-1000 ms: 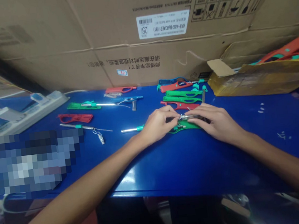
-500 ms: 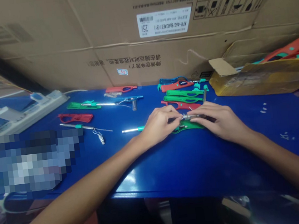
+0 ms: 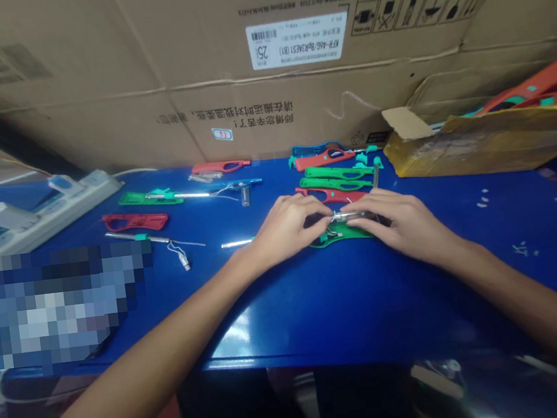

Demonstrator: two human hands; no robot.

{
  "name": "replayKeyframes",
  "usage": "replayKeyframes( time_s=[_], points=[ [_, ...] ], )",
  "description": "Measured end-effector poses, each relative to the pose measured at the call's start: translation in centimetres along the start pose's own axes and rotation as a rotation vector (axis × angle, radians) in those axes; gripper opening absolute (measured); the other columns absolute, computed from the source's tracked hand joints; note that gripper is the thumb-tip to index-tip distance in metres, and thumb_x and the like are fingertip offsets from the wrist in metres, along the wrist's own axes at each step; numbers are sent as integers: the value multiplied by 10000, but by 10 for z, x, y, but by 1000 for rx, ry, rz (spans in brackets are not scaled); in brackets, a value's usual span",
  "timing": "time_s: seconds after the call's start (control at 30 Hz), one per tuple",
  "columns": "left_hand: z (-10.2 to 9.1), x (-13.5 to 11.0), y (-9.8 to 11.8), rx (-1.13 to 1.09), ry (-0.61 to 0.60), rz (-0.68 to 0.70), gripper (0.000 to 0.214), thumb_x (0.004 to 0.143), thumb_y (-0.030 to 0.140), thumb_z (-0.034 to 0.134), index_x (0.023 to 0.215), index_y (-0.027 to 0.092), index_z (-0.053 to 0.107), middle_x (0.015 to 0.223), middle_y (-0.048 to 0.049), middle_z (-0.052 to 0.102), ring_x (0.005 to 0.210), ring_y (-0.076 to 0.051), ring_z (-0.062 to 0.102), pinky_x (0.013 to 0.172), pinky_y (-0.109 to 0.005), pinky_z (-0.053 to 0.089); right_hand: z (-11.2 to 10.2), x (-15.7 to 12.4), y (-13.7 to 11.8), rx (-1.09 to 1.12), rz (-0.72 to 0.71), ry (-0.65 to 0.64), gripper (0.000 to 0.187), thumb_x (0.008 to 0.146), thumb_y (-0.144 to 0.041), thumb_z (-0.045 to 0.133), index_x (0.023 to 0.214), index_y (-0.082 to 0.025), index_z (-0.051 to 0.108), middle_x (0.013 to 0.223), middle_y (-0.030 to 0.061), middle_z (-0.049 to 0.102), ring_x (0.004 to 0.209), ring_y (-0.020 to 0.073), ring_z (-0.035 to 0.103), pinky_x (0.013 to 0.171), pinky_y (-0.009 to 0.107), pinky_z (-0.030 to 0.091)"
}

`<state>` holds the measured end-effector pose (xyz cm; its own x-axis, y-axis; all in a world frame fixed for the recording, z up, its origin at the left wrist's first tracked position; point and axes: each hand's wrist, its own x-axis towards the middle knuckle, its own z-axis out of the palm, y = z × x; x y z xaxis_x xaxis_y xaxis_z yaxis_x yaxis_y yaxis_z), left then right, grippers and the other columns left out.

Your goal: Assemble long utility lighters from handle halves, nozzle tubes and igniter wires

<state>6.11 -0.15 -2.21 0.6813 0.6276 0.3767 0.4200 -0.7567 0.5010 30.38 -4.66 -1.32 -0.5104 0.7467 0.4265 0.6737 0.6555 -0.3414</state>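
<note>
My right hand (image 3: 395,218) is closed around a small clear, shiny lighter fuel tank (image 3: 347,216). The fingertips of my left hand (image 3: 290,224) are pinched at the tank's white-fitted left end, where thin tubing shows. Just below the tank lies a green lighter shell half (image 3: 356,229) with small parts in it, partly covered by my hands. A metal lighter tube (image 3: 235,244) sticks out to the left from under my left hand. Right behind my fingers rest a red lighter shell (image 3: 332,193) and green shell halves (image 3: 338,179).
Further left lie a loose metal tube assembly (image 3: 161,238) with wires, a dark red shell half (image 3: 136,221) and a green shell half (image 3: 149,198). A power strip (image 3: 96,196) stands at the left. An open carton (image 3: 457,148) holds red lighters at the right; a large cardboard box (image 3: 114,53) backs the table.
The view has shifted slightly, so everything sits a little further left. Both hands keep their hold on the tank, with only slight finger movement.
</note>
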Motion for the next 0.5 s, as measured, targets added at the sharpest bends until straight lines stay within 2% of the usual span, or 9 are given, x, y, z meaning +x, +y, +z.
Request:
replayKeyframes(
  time_s=[0.17, 0.3, 0.4, 0.5],
  points=[
    [-6, 2, -3, -57, -35, 30, 146, 1004, 251, 602, 990, 193, 735, 1003, -17, 784, 928, -171, 707, 895, -331, 464, 1, 0, 1, 19, 0, -6, 210, 999, -272, 585, 1153, -223, 719, 1089, 62, 769, 984, 232, 697, 866, 389, 549],
    [-3, 1, -4, -64, 11, 45, 141, 1000, 237, 609, 964, 190, 737, 998, -11, 789, 924, -169, 714, 899, -337, 457, 1, 1, 0, 63, -2, 8, 204, 993, -261, 595, 1143, -222, 727, 1077, 64, 775, 970, 231, 701, 866, 390, 552],
    [-1, 0, -2, -15, 38, 22, 125, 982, 209, 625, 929, 189, 736, 988, -10, 791, 933, -185, 709, 923, -363, 446, 2, 2, -1, 67, 2, 15, 201, 987, -267, 607, 1135, -213, 733, 1066, 69, 780, 961, 234, 700, 857, 389, 555],
    [-3, 1, -1, 63, -8, 11, 113, 977, 207, 630, 937, 199, 735, 985, -10, 785, 946, -200, 698, 938, -389, 434, 2, 3, -2, 41, 24, -37, 220, 997, -290, 591, 1152, -208, 723, 1100, 77, 767, 1007, 246, 692, 877, 401, 552]
  ],
)
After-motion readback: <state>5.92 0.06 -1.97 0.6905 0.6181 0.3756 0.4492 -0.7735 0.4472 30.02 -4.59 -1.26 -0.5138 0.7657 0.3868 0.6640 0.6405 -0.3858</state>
